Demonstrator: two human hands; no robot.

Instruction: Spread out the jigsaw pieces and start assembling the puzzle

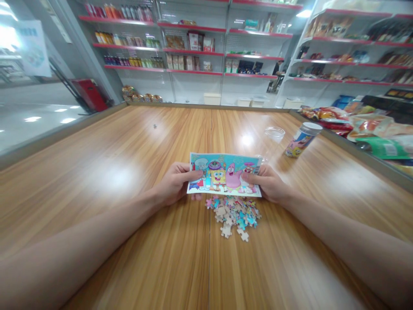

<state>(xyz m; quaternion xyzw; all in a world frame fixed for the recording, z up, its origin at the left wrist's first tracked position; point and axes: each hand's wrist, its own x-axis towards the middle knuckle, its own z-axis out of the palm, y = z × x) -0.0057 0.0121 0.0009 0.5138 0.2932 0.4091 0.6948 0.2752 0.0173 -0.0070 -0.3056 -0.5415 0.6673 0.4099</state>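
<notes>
Left hand (177, 183) and right hand (270, 183) grip a blue rectangular cartoon card (223, 175) above the brown wood-grain table (180, 267), and stocked, red-edged white shelves (193, 72) stand beyond!

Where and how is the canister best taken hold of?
Probably around the middle of its body: the canister is cylindrical and seems to stand upright, lid on top. The right hand is nearer, though it would have to let go of the card. The near right side looks best, as the clear container stands to its left.
</notes>
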